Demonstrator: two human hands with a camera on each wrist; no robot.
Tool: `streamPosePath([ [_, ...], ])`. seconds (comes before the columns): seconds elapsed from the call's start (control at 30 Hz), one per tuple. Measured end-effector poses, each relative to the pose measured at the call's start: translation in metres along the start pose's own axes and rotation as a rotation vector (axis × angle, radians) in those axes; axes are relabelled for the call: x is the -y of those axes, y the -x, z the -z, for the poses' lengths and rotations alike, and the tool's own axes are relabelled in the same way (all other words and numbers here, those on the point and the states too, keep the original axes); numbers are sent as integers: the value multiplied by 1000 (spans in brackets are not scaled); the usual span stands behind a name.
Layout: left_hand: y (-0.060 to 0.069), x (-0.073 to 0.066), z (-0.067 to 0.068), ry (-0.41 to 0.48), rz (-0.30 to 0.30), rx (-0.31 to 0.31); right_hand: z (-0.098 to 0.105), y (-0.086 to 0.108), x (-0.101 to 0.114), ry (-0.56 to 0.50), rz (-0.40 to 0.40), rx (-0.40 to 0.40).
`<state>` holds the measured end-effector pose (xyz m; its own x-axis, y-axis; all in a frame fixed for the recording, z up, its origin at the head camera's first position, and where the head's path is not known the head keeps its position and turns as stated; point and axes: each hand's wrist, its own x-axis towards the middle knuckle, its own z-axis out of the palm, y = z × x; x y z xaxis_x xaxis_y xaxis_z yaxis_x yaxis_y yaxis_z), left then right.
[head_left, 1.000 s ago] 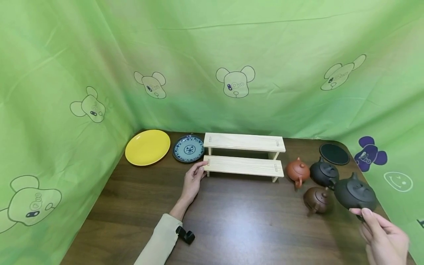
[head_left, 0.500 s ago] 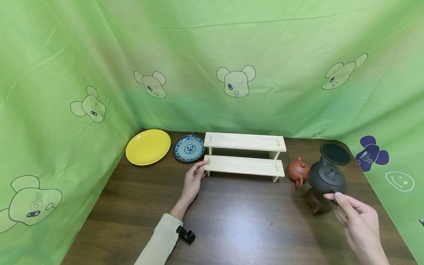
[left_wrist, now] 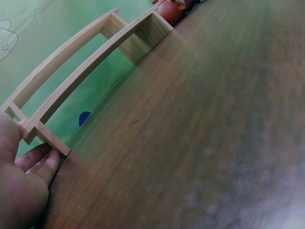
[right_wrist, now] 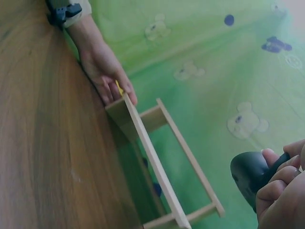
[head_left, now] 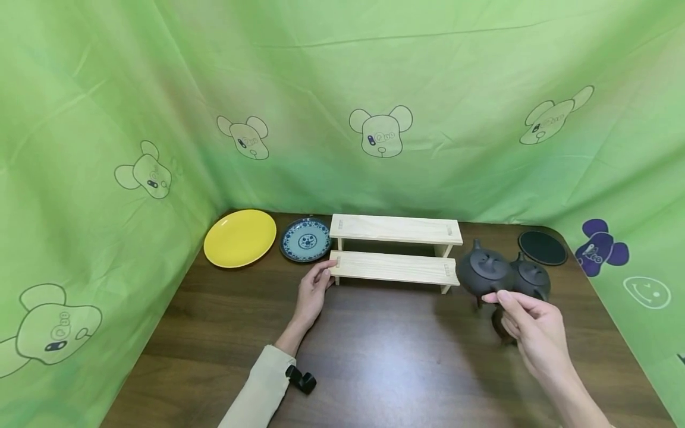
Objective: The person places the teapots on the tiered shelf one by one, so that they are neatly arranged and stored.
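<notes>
Right hand (head_left: 532,336) pinches the dark-grey, round clay teapot (head_left: 486,268) at its 5 o'clock edge, teapot at 3 o'clock from the pale, two-tier wooden stand (head_left: 396,267); left hand (head_left: 311,295) grips the stand's 8 o'clock corner; advise level carry, clear of the black, squat clay teapot (head_left: 532,276).

At 4 o'clock in the head view, the right hand (head_left: 537,336) and its round charcoal clay teapot (head_left: 484,273) hide most of a round brown clay teapot (head_left: 500,324) and the 9 o'clock side of a round black clay teapot (head_left: 533,275). Edges cut off a round orange clay teapot (left_wrist: 169,13) at 12 in the left wrist view, and the pale two-tier wooden stand (right_wrist: 156,164) at 6 in the right.
</notes>
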<state>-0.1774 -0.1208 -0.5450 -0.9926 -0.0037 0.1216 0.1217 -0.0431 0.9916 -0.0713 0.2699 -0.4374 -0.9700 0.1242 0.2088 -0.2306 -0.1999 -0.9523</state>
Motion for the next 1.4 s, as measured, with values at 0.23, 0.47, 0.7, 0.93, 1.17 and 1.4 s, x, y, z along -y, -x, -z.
streamPosePath([
  [0.23, 1, 0, 0, -6, -3, 1, -20, -6, -4, 0, -5, 25],
  [0.47, 0, -1, -1, -3, -4, 3, -37, -9, -9, -22, -10, 52],
  [0.7, 0, 0, -1, 6, -7, 1, -54, -15, -12, -4, -39, 60],
  [0.93, -1, 2, -1, 6, -19, 0, -67, -23, -16, 43, -60, 82],
  [1.17, -3, 4, -2, 21, -14, 1, -78, -31, -24, 85, -82, 93],
  [1.4, -2, 2, -1, 0, -13, -8, -96, -39, -27, 61, -91, 99],
])
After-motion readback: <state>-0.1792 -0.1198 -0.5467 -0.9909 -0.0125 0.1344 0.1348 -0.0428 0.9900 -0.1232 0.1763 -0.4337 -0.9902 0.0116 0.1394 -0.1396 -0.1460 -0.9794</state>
